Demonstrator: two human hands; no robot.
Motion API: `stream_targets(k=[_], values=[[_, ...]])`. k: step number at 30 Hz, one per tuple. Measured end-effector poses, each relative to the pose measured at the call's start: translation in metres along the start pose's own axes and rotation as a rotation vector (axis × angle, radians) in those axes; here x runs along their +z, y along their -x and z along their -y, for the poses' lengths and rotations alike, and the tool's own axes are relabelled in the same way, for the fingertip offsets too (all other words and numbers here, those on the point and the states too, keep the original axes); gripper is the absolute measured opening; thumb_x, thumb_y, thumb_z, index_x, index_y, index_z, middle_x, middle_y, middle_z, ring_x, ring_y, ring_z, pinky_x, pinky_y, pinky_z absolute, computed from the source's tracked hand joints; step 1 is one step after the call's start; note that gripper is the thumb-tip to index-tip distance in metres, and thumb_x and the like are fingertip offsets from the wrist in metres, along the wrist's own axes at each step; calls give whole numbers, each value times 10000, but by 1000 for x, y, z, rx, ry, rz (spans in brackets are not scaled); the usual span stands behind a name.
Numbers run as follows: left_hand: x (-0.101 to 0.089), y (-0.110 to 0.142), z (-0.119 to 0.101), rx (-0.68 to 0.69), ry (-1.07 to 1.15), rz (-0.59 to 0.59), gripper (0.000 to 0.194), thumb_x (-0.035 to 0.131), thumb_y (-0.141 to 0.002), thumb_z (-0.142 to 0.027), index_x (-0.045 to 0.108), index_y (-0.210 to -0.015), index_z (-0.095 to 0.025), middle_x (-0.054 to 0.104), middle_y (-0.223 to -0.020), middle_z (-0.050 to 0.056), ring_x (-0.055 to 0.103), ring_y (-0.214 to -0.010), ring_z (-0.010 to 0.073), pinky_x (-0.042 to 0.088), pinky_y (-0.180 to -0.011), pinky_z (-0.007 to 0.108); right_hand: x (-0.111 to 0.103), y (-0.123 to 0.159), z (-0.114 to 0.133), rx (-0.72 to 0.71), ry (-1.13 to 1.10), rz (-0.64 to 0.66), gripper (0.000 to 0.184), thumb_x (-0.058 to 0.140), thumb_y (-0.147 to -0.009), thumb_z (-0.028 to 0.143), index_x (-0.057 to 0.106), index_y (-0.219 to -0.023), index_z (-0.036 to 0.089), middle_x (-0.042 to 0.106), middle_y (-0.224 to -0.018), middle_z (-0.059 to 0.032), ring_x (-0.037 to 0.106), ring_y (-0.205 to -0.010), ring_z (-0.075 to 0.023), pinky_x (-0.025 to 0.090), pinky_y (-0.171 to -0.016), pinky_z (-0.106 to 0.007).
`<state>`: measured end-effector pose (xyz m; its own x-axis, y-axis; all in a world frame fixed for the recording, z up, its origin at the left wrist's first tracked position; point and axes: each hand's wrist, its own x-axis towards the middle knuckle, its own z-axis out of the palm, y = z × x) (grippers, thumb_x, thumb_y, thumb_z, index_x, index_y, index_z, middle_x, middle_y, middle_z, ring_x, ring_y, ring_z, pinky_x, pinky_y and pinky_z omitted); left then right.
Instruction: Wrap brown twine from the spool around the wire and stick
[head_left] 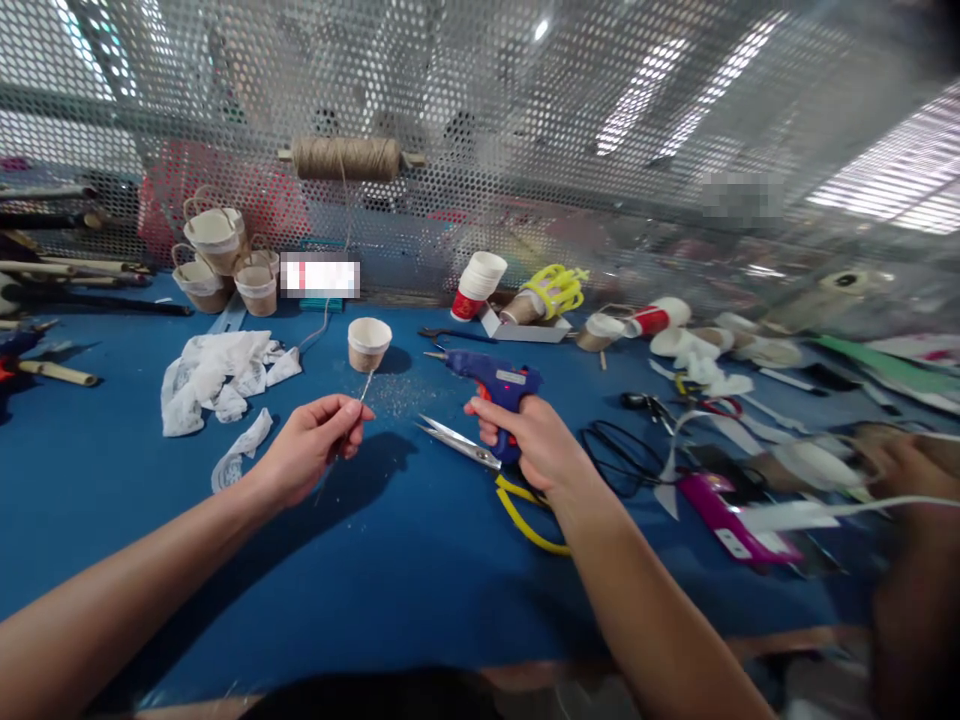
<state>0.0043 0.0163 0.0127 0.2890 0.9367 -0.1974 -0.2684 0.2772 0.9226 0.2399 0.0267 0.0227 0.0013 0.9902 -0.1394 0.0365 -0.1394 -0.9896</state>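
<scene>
My right hand (532, 435) is wrapped around a blue glue gun (499, 383), with its nozzle pointing left. Between the fingertips of my left hand (326, 440) is a thin, light strand (367, 384), whose upper end reaches close to a small cup. I cannot tell whether the strand touches it. This cup (369, 346) stands upright, brown-sided with a white rim. Scissors (465, 445) with yellow handles lie open under the glue gun, partly hidden by my right hand. Pieces of white lace (225, 375) are heaped left of the cup, and one lace strip (244, 450) lies beside my left forearm.
Finished-looking cups with handles (221, 250) are stacked at the back left. A twine spool (346, 158) hangs on the perforated metal screen. Behind the glue gun stand paper cups (478, 285). At right, a co-worker's hand (915, 465) is near a magenta device (731, 520) and black cables (615, 455).
</scene>
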Motion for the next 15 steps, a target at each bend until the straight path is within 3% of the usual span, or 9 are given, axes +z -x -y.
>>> stream_targets(k=[3,8,15], values=[[0,0,1,10,-17,-5,210,566,-740,-325,567,-724,-115,482,-529,-38,405,-469,42,291,-473,179,-10,-20,-3,96,81,-128,207,669,-668,277,541,-622,122,444,-464,55,411,-415,-43,341,-412,-172],[-1,-1,3,13,-16,4,204,561,-744,-318,570,-721,-115,480,-527,-37,404,-466,40,296,-475,179,-22,-50,-19,232,148,-127,215,638,-710,215,554,-552,95,536,-517,-24,451,-421,-57,335,-351,-161],[-2,-3,6,5,-20,8,217,568,-742,-336,571,-722,-120,481,-535,-34,401,-467,44,292,-473,189,-33,-86,-29,199,141,-196,215,561,-785,193,531,-585,119,518,-479,7,398,-372,-40,354,-342,-151]])
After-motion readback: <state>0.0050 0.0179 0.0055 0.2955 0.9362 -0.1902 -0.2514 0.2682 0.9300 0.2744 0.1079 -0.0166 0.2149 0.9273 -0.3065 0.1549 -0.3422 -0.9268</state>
